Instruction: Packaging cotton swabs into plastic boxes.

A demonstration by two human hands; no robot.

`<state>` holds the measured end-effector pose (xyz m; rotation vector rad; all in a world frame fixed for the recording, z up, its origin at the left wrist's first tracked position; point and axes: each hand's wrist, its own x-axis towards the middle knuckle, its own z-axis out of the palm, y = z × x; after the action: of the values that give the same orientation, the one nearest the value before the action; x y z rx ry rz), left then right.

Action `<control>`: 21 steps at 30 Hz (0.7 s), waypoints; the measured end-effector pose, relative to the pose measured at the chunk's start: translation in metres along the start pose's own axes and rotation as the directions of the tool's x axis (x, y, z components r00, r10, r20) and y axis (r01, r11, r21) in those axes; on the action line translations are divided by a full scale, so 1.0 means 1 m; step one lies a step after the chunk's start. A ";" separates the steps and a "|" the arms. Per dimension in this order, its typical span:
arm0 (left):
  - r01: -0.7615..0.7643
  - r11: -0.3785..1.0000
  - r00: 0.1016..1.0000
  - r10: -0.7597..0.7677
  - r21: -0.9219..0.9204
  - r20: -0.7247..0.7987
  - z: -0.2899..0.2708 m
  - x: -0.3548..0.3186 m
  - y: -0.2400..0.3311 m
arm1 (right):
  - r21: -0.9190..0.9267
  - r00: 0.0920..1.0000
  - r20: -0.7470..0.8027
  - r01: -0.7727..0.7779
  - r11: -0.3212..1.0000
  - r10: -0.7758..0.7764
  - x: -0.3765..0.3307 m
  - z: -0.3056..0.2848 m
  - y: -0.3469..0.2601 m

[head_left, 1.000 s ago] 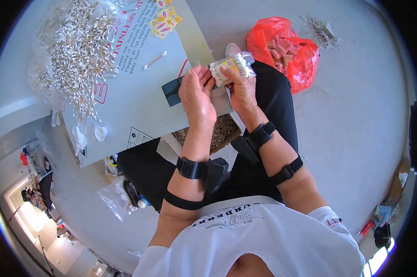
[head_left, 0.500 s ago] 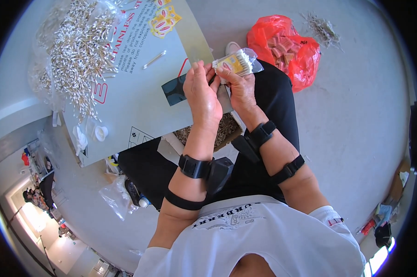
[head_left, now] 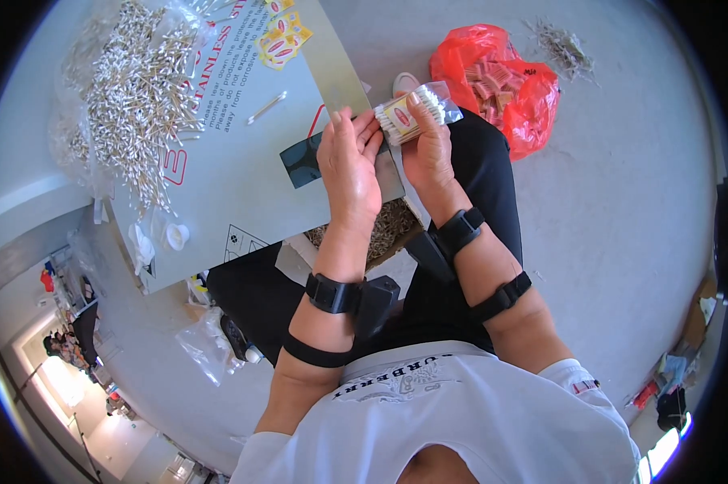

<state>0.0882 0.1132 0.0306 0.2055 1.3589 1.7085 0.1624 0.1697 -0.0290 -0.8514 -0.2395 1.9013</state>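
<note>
A clear bag of cotton swabs (head_left: 398, 121) with a yellow label is in my right hand (head_left: 428, 157), thumb across its front and fingers behind it. White swab tips line both sides of the bag, and loose clear plastic sticks out at its right end. Just left of the bag, my left hand (head_left: 350, 165) is open with its fingers stretched out, the tips at or very near the bag's left edge. Beneath that hand, a dark glossy rectangle (head_left: 299, 164) lies on the table (head_left: 211, 194).
A heap of loose cotton swabs (head_left: 134, 105) in clear plastic covers the table's left. Loose swabs (head_left: 266, 108) and yellow labels (head_left: 280, 44) lie nearer the middle. Below the table edge stands a carton (head_left: 412, 211) of sticks. A red bag (head_left: 537, 121) of pinkish pieces sits on the floor.
The bag of swabs has tilted and turned in my right hand, and its label faces up more openly. My right thumb has shifted up across it. My left hand has moved slightly left.
</note>
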 end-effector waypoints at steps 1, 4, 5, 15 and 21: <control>0.003 0.998 1.000 -0.004 -0.069 -0.017 0.001 -0.003 -0.003 | 0.002 1.000 -0.001 0.000 1.000 0.000 0.003 -0.003 0.001; -0.013 0.994 1.000 0.013 -0.113 -0.003 0.005 -0.009 -0.008 | -0.004 0.999 0.032 -0.012 1.000 0.012 0.004 -0.003 0.002; -0.013 0.994 1.000 0.013 -0.111 -0.004 0.005 -0.010 -0.008 | 0.072 0.999 0.049 -0.006 0.997 0.003 0.004 -0.002 0.002; 0.012 0.989 0.999 -0.006 -0.150 0.036 0.019 -0.007 -0.013 | 0.161 0.997 0.075 -0.030 0.986 0.018 0.005 0.001 -0.005; 0.086 0.957 0.976 -0.025 -0.276 0.217 0.029 -0.003 -0.012 | 0.151 1.000 0.015 -0.008 0.988 0.006 0.011 0.000 -0.031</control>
<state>0.1145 0.1306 0.0326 0.1774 0.9430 1.7572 0.1815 0.1941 -0.0186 -0.7376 -0.0991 1.9057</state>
